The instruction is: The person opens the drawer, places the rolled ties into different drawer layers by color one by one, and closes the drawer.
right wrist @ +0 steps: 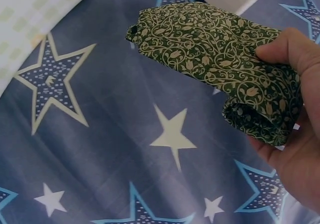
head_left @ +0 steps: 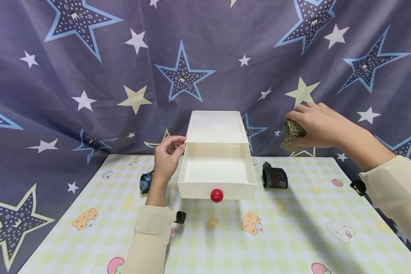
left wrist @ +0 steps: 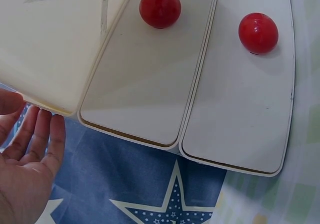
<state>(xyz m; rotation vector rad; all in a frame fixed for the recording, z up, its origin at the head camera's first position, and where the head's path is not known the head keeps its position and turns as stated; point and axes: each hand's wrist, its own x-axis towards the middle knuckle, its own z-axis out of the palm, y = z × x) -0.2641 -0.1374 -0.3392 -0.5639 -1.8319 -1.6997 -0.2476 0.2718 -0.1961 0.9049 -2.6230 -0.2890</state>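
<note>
Holding a rolled green cloth (head_left: pixel 293 134) with a pale vine pattern, the right hand (head_left: pixel 320 123) hangs in the air to the right of the white drawer box (head_left: pixel 216 126), well above the checked table mat (head_left: pixel 294 236); the thumb and fingers are curled round the roll, as the right wrist view shows, with the thumb pressed on top of the cloth (right wrist: pixel 220 58). The left hand (head_left: pixel 167 156) rests against the left side of the box, its fingers loosely bent and touching the casing by the pulled-out drawer (head_left: pixel 216 173), gripping nothing. The drawer stands open toward the person, a red knob (head_left: pixel 217 195) on its front. A dark rolled cloth (head_left: pixel 274 176) lies on the mat just right of the drawer, and a blue patterned one (head_left: pixel 145 182) lies left of it, by the left wrist. A star-printed curtain (head_left: pixel 89 76) hangs behind.
</note>
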